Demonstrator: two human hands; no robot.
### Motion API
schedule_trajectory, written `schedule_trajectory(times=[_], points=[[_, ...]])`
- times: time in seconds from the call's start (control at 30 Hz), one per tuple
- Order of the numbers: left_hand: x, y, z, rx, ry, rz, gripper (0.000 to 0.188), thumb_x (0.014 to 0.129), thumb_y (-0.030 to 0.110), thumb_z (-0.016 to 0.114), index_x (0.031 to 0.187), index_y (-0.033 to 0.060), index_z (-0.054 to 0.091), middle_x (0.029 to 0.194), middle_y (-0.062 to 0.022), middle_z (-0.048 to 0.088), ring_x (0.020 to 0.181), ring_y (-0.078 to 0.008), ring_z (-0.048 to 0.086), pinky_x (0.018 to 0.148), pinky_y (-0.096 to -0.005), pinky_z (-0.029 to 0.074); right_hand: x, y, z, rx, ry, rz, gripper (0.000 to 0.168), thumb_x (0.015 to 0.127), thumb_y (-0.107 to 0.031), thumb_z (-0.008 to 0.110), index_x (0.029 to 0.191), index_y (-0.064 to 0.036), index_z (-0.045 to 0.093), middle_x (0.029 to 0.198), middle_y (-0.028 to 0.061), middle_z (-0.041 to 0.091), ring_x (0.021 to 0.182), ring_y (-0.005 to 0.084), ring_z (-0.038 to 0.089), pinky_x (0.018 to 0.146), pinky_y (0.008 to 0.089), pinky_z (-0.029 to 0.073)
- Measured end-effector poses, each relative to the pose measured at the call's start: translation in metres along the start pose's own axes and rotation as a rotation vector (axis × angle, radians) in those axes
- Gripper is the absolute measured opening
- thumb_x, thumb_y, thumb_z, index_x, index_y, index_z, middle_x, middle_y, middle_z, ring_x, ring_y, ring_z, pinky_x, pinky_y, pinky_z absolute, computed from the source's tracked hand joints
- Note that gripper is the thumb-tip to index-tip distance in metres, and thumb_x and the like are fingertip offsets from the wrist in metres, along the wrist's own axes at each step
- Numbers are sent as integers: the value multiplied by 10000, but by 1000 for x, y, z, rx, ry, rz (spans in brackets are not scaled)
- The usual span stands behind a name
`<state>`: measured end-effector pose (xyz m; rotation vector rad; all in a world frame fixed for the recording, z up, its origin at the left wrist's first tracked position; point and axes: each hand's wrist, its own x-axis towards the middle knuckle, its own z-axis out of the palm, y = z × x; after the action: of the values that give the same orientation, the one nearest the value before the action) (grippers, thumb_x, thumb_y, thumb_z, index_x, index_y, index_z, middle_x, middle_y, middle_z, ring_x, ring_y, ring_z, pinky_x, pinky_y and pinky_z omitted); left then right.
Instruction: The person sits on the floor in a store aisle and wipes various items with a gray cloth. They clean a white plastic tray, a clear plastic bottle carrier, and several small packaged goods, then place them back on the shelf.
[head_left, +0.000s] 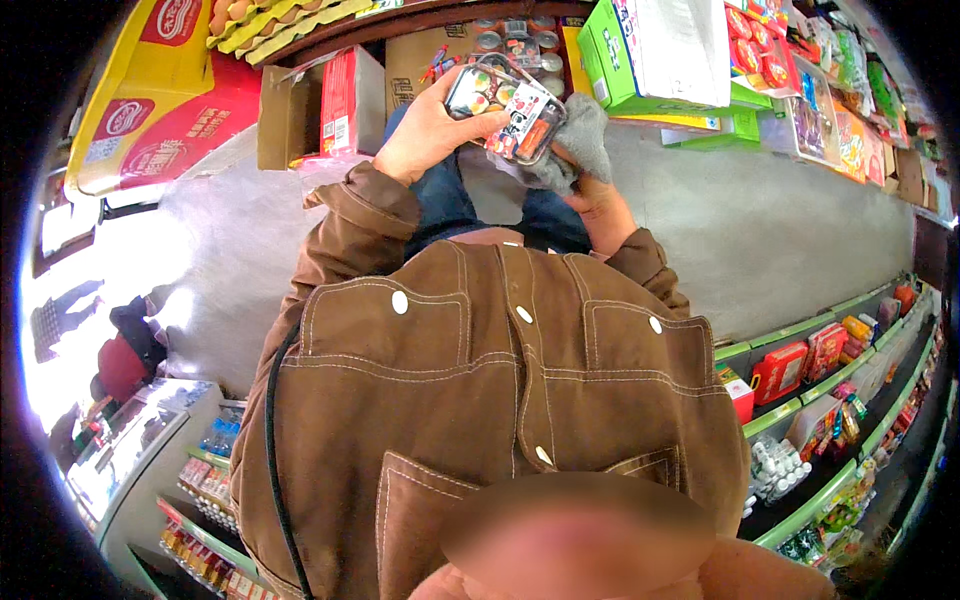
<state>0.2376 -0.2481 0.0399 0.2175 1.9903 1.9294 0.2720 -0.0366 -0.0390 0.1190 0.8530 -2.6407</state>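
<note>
My left hand (431, 127) grips a clear plastic pack (491, 94) by its left side, with the thumb across the top. Small round colourful pieces resembling sushi show through the lid, and a printed label (517, 120) covers part of it. In my right hand (600, 208) is a grey cloth (585, 135), bunched against the right and lower edges of the pack. The cloth hides most of my right fingers. Both hands are in front of my knees, above the floor.
An open cardboard box (292, 120) stands left of my hands. Behind the pack, several cans (551, 61) sit under a low shelf. Green cartons (619, 75) are at the right. Egg trays (277, 22) lie upper left. Stocked shelves (795, 397) run along the lower right.
</note>
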Motion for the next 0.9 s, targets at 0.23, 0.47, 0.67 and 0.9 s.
schedule_trajectory(times=[0.23,0.47,0.67,0.9], points=[[-12,-31,-15,-465,-69,-298,448,795,80,712,1197,38,516,1085,-48,630,971,-146,612,842,-323,502,1,-1,-13,-701,250,-207,540,804,-186,732,1262,-26,493,1198,81,554,1098,182,536,921,321,448],[-20,-66,-26,-1016,-38,-229,435,855,109,617,1259,34,476,1197,-124,575,1108,-278,555,987,-498,427,3,-35,-1,-215,381,-318,448,904,-248,624,1268,-29,483,1187,82,563,1055,195,566,890,337,478],[-17,-69,-34,-1194,50,-188,434,849,112,626,1241,28,458,1209,-140,554,1165,-318,496,1021,-527,385,-20,-76,3,-1441,204,-389,396,757,-348,712,977,-25,650,898,165,676,828,268,658,745,358,503],[-5,-61,-21,-1209,-20,-178,413,868,131,617,1239,35,462,1213,-144,554,1155,-329,509,1019,-505,397,-40,-59,-13,-2038,30,147,588,683,-505,721,1004,-20,633,1044,203,632,970,364,598,816,413,484]])
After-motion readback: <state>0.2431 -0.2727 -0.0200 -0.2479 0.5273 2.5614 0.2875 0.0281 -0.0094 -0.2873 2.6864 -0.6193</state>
